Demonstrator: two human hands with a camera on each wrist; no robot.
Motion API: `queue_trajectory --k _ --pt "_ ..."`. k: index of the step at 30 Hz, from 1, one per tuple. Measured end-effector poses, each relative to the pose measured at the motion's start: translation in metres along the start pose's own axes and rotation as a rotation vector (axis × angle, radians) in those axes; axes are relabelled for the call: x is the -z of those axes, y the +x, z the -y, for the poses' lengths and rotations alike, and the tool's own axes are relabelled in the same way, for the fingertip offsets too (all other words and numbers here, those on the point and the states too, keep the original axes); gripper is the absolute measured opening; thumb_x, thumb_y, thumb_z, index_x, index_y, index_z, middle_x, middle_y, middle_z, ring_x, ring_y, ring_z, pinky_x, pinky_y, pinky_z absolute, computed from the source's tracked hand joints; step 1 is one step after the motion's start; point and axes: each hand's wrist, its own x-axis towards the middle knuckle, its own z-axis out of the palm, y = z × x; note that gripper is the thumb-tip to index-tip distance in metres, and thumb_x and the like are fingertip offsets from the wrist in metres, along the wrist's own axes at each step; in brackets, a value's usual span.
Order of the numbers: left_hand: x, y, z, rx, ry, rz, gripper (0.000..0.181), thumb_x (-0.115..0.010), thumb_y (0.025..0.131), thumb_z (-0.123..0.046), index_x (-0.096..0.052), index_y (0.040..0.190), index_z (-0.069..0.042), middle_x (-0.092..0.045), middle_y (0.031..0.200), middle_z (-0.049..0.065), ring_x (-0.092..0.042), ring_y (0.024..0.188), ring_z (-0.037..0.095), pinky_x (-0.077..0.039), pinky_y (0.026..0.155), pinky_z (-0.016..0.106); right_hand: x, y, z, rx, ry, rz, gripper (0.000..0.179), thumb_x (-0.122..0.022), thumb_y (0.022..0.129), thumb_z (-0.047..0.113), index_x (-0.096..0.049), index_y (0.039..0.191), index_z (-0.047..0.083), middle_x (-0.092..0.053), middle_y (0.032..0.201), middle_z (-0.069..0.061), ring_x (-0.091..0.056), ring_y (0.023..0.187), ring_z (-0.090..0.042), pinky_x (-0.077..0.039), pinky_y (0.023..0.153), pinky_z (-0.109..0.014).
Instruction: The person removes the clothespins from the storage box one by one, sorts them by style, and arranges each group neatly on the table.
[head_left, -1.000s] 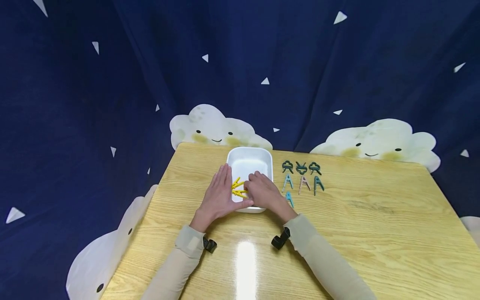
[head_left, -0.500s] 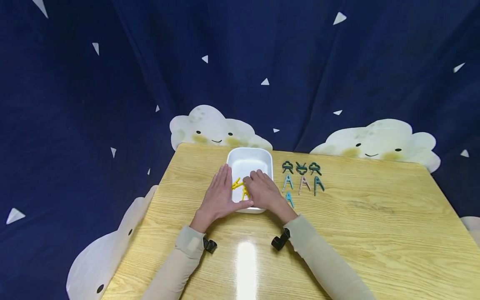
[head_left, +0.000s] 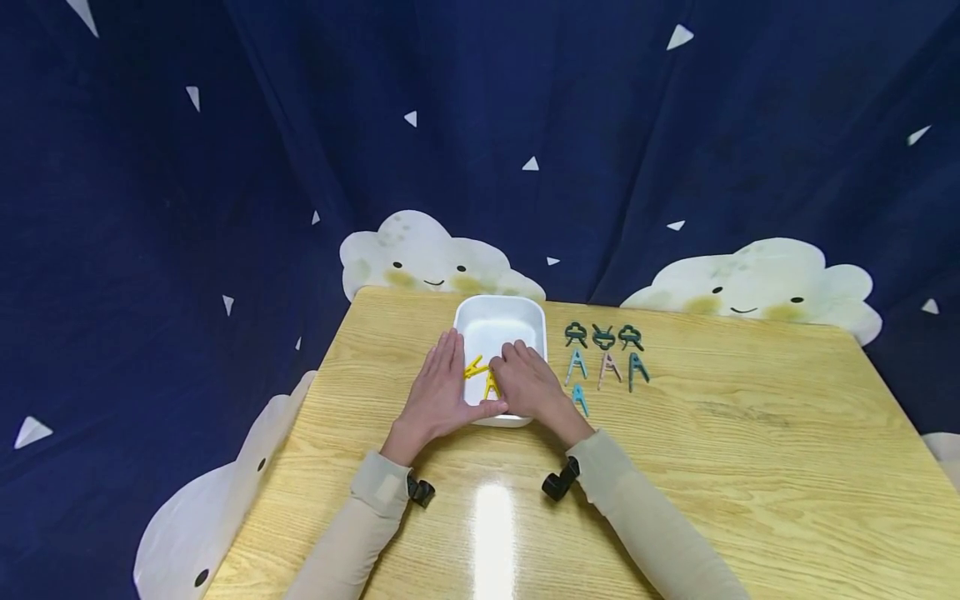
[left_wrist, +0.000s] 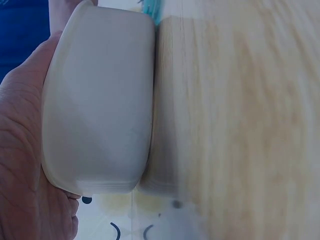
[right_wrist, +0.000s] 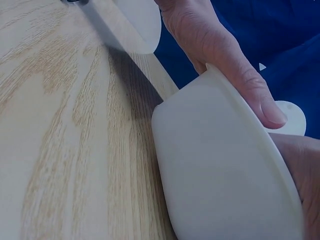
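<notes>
A white plastic tray (head_left: 500, 308) stands on the table, with yellow clothespins inside. My left hand (head_left: 438, 387) lies along its left side, fingers straight and held together, the thumb reaching across the front rim. My right hand (head_left: 527, 382) is down in the tray, fingers bent, its fingertips at the upper end of one yellow clothespin (head_left: 491, 387). Another yellow clothespin (head_left: 476, 367) rests beside my left fingers. In the right wrist view, the left thumb (right_wrist: 272, 112) shows over the tray's rim. The right fingertips are hidden behind the tray wall in that view.
Right of the tray, three dark green clips (head_left: 603, 337) form a row. Below them lie a light blue clothespin (head_left: 576, 365), a pink one (head_left: 609, 369) and a dark teal one (head_left: 637, 369). A brighter blue clothespin (head_left: 580, 398) lies lower. A dark blue curtain (head_left: 480, 142) hangs behind.
The clothespin at my right fingertips has turned from lying sideways to pointing toward the tray's front. My left hand has kept its place on the tray.
</notes>
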Motion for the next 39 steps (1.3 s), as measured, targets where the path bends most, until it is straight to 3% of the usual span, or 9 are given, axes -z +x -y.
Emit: queue_trajectory --k 13,28,39 --pt "-0.0008 0.0009 0.001 -0.012 0.004 -0.003 0.142 -0.044 0.075 -0.1 -0.005 0.165 0.004 -0.003 0.174 0.02 -0.003 0.162 0.031 -0.011 0.13 0.046 0.0007 -0.0005 0.0003 -0.011 0.002 0.015 0.055 -0.079 0.085 0.057 -0.071 0.102 0.006 -0.052 0.093 -0.006 -0.043 0.089 -0.026 -0.041 0.08 -0.038" --pt "-0.0023 -0.0006 0.0013 -0.009 0.012 -0.002 0.141 -0.042 0.076 -0.099 -0.003 0.165 0.003 -0.003 0.174 0.021 0.0 0.162 0.029 -0.008 0.131 0.043 0.0007 -0.0001 -0.0005 -0.023 0.042 -0.011 0.055 -0.079 0.084 0.057 -0.068 0.104 0.008 -0.052 0.094 -0.004 -0.042 0.089 -0.025 -0.041 0.081 -0.038" --pt "-0.0008 -0.0014 0.0004 -0.017 0.008 -0.018 0.14 -0.041 0.077 -0.099 -0.006 0.164 0.005 -0.002 0.174 0.021 -0.007 0.161 0.035 -0.011 0.13 0.045 0.0005 0.0007 -0.0027 -0.026 0.114 -0.055 0.061 -0.078 0.08 0.058 -0.07 0.112 0.006 -0.056 0.099 -0.005 -0.045 0.093 -0.025 -0.043 0.084 -0.037"
